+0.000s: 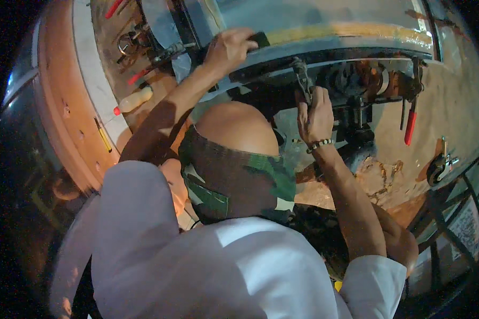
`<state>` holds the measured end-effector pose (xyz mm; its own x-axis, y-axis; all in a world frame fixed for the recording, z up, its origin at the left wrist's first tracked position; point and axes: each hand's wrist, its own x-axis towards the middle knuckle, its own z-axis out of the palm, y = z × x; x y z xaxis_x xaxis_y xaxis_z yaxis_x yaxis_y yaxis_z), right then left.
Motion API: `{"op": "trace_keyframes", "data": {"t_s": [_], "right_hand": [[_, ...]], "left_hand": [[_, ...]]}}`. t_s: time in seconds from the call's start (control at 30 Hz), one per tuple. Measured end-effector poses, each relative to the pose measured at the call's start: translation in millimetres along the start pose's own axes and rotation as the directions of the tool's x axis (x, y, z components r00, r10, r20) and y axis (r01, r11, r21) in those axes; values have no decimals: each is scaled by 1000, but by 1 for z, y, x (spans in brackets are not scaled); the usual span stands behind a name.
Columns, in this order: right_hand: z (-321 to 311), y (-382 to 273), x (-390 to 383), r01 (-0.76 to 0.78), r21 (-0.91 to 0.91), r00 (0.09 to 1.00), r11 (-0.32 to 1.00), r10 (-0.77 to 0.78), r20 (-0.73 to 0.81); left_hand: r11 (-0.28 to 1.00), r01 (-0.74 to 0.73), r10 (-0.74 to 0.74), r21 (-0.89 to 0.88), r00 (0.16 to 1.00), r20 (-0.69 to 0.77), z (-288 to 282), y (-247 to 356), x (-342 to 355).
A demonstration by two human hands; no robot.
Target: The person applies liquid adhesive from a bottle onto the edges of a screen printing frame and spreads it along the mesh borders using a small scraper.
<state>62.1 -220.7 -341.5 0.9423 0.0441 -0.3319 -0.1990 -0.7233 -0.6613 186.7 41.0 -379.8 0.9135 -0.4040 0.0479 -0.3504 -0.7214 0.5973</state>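
My left hand (229, 50) is up at the panel's near edge, its fingers closed on a small, dark, flat block (260, 40). That block lies against a yellowish strip (324, 33) running along the grey panel (314, 16). Lower and to the right, my right hand (316, 117) is wrapped round a metal locking clamp (302, 77), whose upper end meets the dark edge rail (351, 54). Its handle is partly hidden by my fingers. Another clamp with a red handle (410, 127) hangs from the rail at the right.
A pale bottle with a red tip (134, 101) lies at the left, near a yellow-and-black pen-like tool (103, 135). Another red-handled clamp (139, 76) is beside the panel's left end. Dark machinery (356, 117) stands below the rail. A caster wheel (438, 169) sits at the right.
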Motion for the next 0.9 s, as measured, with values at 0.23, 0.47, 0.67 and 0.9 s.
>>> {"op": "trace_keyframes", "data": {"t_s": [0.23, 0.47, 0.67, 0.9], "right_hand": [[3, 6, -4, 37, 19, 999, 999, -37, -11], [0, -2, 1, -35, 27, 999, 999, 34, 13], [4, -2, -2, 42, 69, 995, 997, -35, -95], [4, 2, -3, 59, 41, 994, 997, -55, -93]], "left_hand": [[996, -38, 41, 86, 998, -38, 2, 6, 25], [996, -19, 32, 88, 989, -144, 1, -2, 16], [979, -101, 123, 179, 985, -117, -1, -4, 6], [995, -42, 47, 89, 997, -53, -1, 10, 11]]}}
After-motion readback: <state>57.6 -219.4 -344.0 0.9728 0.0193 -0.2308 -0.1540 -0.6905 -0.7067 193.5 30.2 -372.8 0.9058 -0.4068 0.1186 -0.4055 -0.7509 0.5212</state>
